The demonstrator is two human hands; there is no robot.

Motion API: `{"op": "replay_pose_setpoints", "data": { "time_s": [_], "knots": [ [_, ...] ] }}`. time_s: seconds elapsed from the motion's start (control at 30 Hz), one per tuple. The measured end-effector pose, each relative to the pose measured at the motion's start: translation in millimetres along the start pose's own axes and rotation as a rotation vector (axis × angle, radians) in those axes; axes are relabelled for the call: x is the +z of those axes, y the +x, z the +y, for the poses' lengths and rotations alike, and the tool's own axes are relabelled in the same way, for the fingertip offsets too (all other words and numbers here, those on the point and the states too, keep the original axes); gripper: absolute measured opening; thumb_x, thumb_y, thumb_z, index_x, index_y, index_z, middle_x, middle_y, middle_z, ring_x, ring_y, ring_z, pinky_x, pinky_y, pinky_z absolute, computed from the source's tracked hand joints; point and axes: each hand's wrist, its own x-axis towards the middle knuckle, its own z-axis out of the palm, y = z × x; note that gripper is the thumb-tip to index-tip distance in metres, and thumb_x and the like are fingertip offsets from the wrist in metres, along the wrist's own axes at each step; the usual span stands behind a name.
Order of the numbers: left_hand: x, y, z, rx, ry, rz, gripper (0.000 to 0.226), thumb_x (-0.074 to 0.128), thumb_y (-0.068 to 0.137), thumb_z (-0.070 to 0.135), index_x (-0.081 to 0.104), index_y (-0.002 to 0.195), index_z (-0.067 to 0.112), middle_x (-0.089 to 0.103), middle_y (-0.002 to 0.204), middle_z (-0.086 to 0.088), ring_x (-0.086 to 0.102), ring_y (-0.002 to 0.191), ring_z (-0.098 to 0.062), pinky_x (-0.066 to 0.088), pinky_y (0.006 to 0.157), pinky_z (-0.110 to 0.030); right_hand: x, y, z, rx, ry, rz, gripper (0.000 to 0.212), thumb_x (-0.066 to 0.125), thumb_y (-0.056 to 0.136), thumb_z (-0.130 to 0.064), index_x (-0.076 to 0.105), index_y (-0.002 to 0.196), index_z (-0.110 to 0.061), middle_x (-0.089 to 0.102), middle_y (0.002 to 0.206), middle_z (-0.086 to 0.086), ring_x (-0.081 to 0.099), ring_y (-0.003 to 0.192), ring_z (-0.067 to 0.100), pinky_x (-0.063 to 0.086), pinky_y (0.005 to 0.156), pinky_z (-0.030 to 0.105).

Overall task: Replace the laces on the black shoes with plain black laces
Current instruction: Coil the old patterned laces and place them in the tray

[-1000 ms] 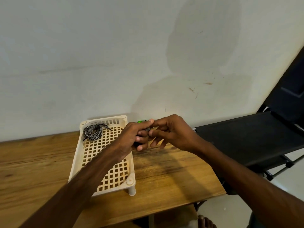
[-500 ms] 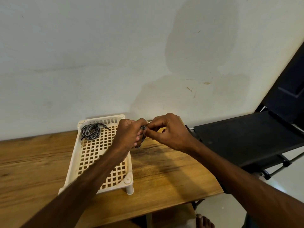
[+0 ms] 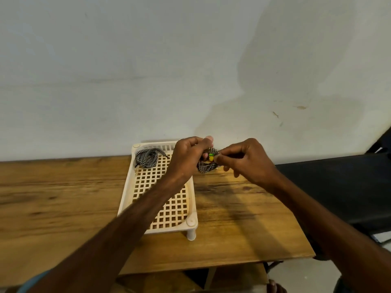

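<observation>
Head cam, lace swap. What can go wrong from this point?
1. The left hand grips the coiled black-and-white zigzag lace in mid-air while the right hand pinches a small green-and-yellow piece on it; a slip could let the coil spring open and tangle.
2. That piece is tiny and could fall off the wooden table.
3. A matching coiled lace lies in the cream plastic lattice tray; the two could get mixed up.
</observation>
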Motion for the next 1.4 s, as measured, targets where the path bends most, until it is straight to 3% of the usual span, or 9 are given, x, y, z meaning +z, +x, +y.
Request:
{"op": "replay_pose_setpoints", "data": {
  "time_s": [0.13,0.3,0.47,0.63,0.8,0.93,1.1,1.2,1.4],
  "knots": [
    [-22,10,6,0.106,0.199,-0.169,0.023,0.076,0.091,0.024,0.076,0.112,0.015,0.079,0.097,0.000,0.075,0.089,-0.011,0.060,0.077,-0.023,-1,9,3,0.101,0.125,0.025,0.011,0.073,0.093,-0.016,0.083,0.090,-0.013,0.078,0.078,0.001,0.069,0.063,0.014,0.052,0.050,0.024],
    [-55,16,13,0.185,0.449,-0.138,0.031,0.078,0.089,0.023,0.076,0.119,0.017,0.078,0.106,0.003,0.075,0.091,-0.010,0.061,0.087,-0.033,16,26,0,0.214,0.243,0.006,0.012,0.071,0.094,-0.017,0.082,0.090,-0.013,0.078,0.081,0.007,0.069,0.064,0.015,0.051,0.049,0.024],
    [-82,25,15,0.244,0.494,-0.022,0.023,0.078,0.089,0.019,0.079,0.112,0.018,0.078,0.103,0.007,0.074,0.088,-0.002,0.058,0.084,-0.019,43,43,-9,0.255,0.290,-0.117,0.019,0.071,0.094,-0.030,0.080,0.099,-0.013,0.079,0.090,0.004,0.073,0.072,0.016,0.053,0.054,0.024],
    [-108,36,2,0.218,0.595,0.181,0.018,0.079,0.088,0.021,0.081,0.106,0.021,0.078,0.098,0.007,0.070,0.084,0.008,0.051,0.082,-0.008,73,54,-13,0.193,0.117,-0.081,0.026,0.071,0.093,-0.042,0.077,0.102,-0.018,0.077,0.095,-0.005,0.076,0.076,0.011,0.063,0.061,0.034],
    [-110,40,-16,0.141,0.628,0.282,0.020,0.079,0.088,0.020,0.081,0.107,0.015,0.079,0.101,-0.003,0.069,0.086,-0.003,0.049,0.084,-0.010,84,62,-7,0.141,-0.119,0.073,0.012,0.073,0.093,-0.030,0.075,0.097,-0.018,0.072,0.099,-0.007,0.071,0.082,0.011,0.061,0.075,0.037],
    [-98,47,-24,0.036,0.541,0.317,0.021,0.081,0.086,0.024,0.081,0.105,0.016,0.077,0.096,0.005,0.063,0.076,0.007,0.042,0.067,0.003,78,63,-5,0.160,-0.192,0.117,0.009,0.074,0.092,-0.021,0.076,0.099,-0.016,0.071,0.104,-0.005,0.068,0.086,0.013,0.061,0.081,0.040],
    [-84,48,-35,-0.063,0.450,0.259,0.023,0.080,0.087,0.025,0.080,0.107,0.015,0.078,0.105,-0.001,0.070,0.096,-0.010,0.052,0.079,-0.016,64,60,-3,0.170,-0.238,0.156,0.008,0.071,0.093,-0.018,0.076,0.100,-0.016,0.068,0.104,-0.008,0.067,0.091,0.012,0.061,0.084,0.040],
    [-78,48,-40,-0.047,0.517,0.290,0.025,0.080,0.088,0.022,0.079,0.110,0.010,0.077,0.108,-0.006,0.069,0.096,-0.013,0.051,0.077,-0.014,63,60,-3,0.165,-0.241,0.164,0.009,0.071,0.093,-0.017,0.077,0.100,-0.016,0.071,0.108,-0.004,0.067,0.092,0.012,0.059,0.085,0.035],
    [-78,46,-45,0.017,0.703,0.340,0.022,0.077,0.090,0.020,0.079,0.109,0.009,0.077,0.107,-0.009,0.072,0.098,-0.020,0.056,0.096,-0.038,66,62,-4,0.155,-0.274,0.141,0.008,0.071,0.094,-0.019,0.076,0.099,-0.016,0.072,0.114,-0.002,0.068,0.091,0.013,0.055,0.084,0.030]
  ]
}}
